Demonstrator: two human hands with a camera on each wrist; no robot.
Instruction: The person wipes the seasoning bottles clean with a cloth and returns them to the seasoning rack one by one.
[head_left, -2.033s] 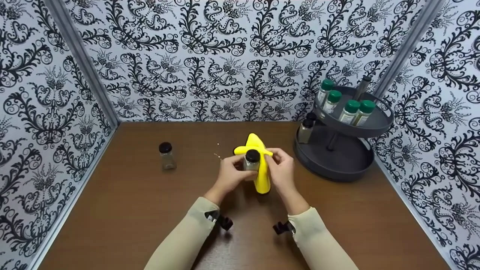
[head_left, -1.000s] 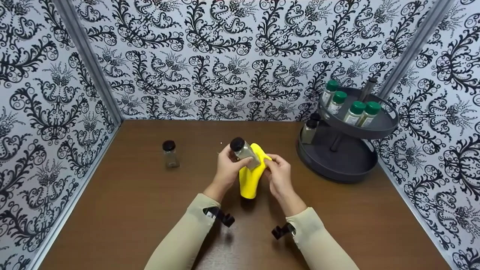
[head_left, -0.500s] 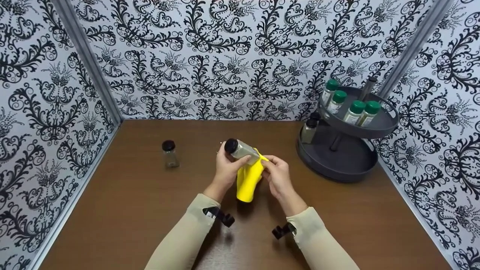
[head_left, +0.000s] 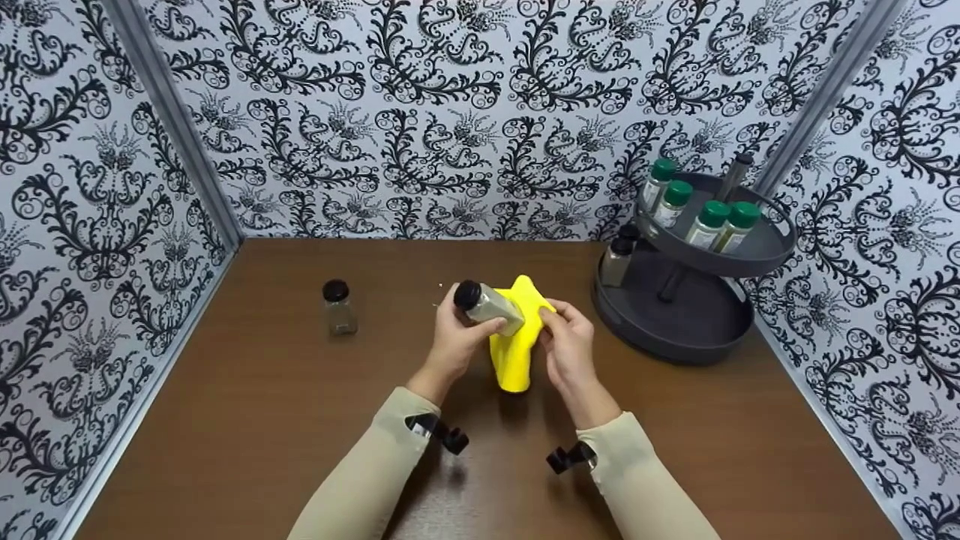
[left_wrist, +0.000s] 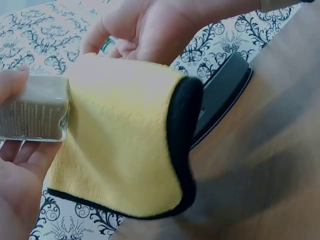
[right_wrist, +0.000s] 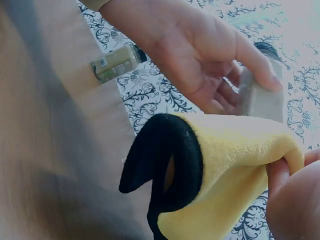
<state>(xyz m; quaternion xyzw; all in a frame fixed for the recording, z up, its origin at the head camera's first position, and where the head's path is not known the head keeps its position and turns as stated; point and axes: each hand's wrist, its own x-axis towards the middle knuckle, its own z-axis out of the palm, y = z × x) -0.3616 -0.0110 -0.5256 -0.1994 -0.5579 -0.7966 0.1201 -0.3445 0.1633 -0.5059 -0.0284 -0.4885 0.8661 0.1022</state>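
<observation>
In the head view my left hand (head_left: 453, 341) grips a clear spice jar (head_left: 495, 309) with a black lid, tilted so its base points right. A yellow cloth (head_left: 516, 352) with black edging hangs against the jar's base. My right hand (head_left: 568, 341) pinches the cloth by its right side. The left wrist view shows printed text on the jar (left_wrist: 35, 112) and the cloth (left_wrist: 120, 135) right at its bottom end. From the right wrist, the cloth (right_wrist: 235, 145) drapes down from the right fingers (right_wrist: 278, 175).
A second black-lidded jar (head_left: 340, 309) stands at left on the brown table (head_left: 300, 420). At right is a dark two-tier rack (head_left: 675, 330); green-capped jars (head_left: 706, 226) stand on top, black-lidded jars (head_left: 618, 259) below. Small crumbs lie behind the left hand. Patterned walls enclose the table.
The jar has gone from upright to tilted, lid leftward. The cloth has shifted over its base, most recently swinging right and spreading out with the right hand.
</observation>
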